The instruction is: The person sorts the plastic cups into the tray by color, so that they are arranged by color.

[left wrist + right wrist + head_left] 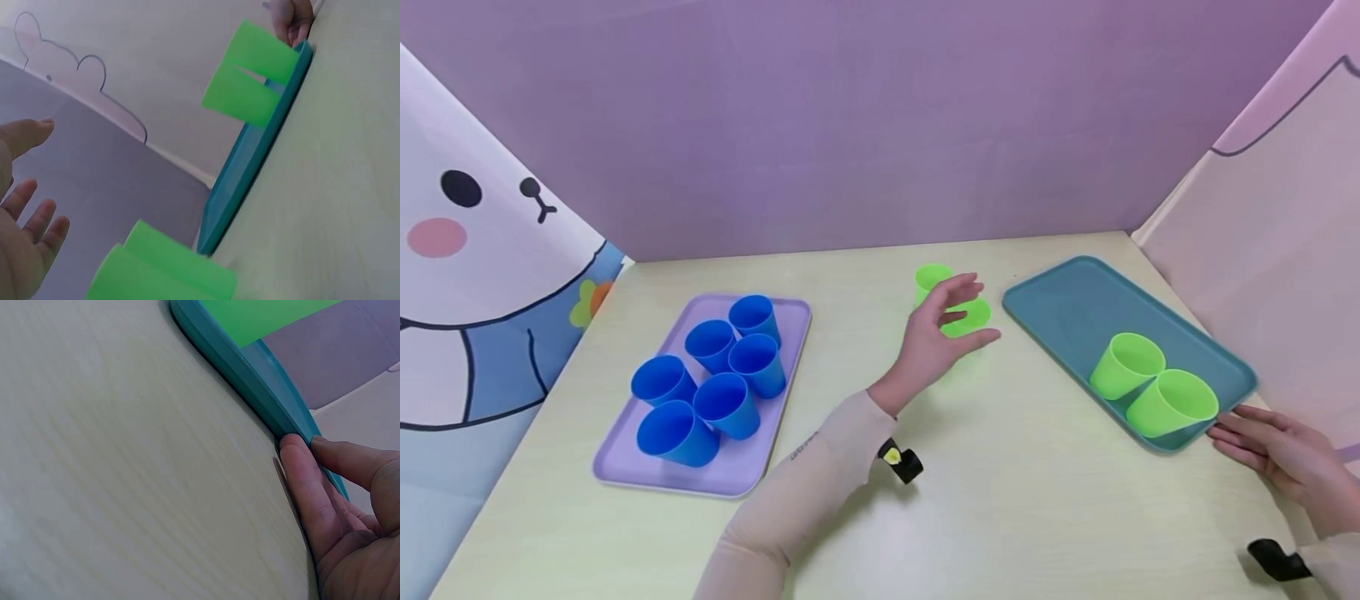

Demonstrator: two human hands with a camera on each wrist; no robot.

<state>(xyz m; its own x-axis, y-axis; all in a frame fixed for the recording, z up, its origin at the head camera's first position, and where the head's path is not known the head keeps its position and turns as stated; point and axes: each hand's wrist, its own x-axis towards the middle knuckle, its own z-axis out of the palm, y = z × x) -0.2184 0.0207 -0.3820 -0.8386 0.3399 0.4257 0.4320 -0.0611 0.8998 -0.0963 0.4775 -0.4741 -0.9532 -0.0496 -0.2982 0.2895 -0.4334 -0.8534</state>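
My left hand (928, 342) hovers over the middle of the table, thumb and fingers spread apart and holding nothing. Behind it, partly hidden, are two green cups (932, 279); the left wrist view has these green cups (162, 265) side by side below the fingers. My right hand (1288, 454) is at the near right corner of a teal tray (1097, 304). In the right wrist view, its thumb and fingertips pinch the tray's rim (250, 381). Two more green cups (1172, 402) stand upright at the near end of that tray.
A lilac tray (625, 450) on the left carries several upright blue cups (727, 406). A purple backdrop (880, 125) rises behind the table, with printed panels (467, 275) at the sides. Bare tabletop (1015, 500) lies between the trays.
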